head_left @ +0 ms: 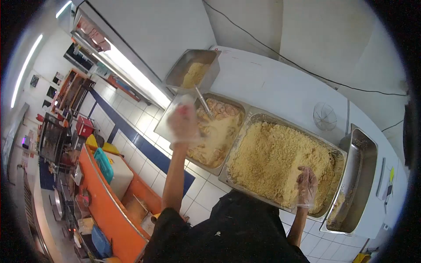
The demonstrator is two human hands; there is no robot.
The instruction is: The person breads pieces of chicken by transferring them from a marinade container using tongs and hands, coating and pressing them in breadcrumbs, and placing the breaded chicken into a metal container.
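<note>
My left hand (182, 122), in a clear plastic glove, is raised over the left edge of a metal pan (213, 169) of raw, meat-like pieces (222, 108) dusted with pale powder. Motion smears its fingers; a reddish patch shows there, but I cannot make out whether anything is held. Also gloved, my right hand (307, 186) rests on the yellowish crumbly breading (280, 158) filling a larger metal pan (253, 193). Its fingers are loosely extended, and no object shows in them. A metal utensil handle (203, 101) leans in the meat pan.
Behind the meat pan stands a deep metal container (177, 74) with yellow crumbs. A long, crumb-streaked metal pan (360, 175) is at the right. On the white counter (267, 83) sits a clear wire-like basket or bowl (324, 116). An orange counter (109, 197) lies across the tiled floor.
</note>
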